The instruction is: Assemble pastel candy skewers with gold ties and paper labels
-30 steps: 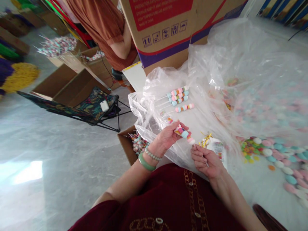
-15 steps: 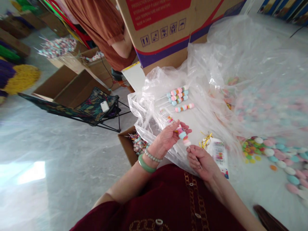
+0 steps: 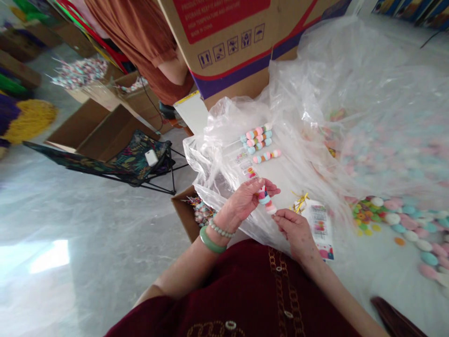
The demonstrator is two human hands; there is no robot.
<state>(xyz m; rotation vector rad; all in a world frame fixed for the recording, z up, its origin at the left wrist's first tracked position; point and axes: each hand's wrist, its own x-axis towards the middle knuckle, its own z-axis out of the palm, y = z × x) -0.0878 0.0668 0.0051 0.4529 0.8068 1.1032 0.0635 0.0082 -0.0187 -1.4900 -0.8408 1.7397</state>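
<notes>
My left hand (image 3: 243, 200) is shut on a pastel marshmallow candy skewer (image 3: 264, 197), pinching its upper end between fingers and thumb. Just below that candy's pink tip, my right hand (image 3: 293, 229) curls loosely, fingertips close to it. Any thin stick in this hand is hidden. Beyond both hands, several finished pastel skewers (image 3: 256, 139) lie on a clear plastic sheet (image 3: 217, 154). A printed card label (image 3: 321, 229) and yellow twist ties (image 3: 300, 203) lie to the right of my right hand.
A heap of pastel candies (image 3: 403, 229) spreads over the floor at right, partly under plastic. An open carton of wrapped candy (image 3: 187, 210) sits left of my hands. Behind stand a large printed carton (image 3: 224, 42), a co-worker in an orange garment (image 3: 140, 42) and a folding chair (image 3: 140, 161).
My right hand has risen toward the candy's lower end, and the thin stick seen in it earlier no longer shows. The left hand and candy have shifted slightly up.
</notes>
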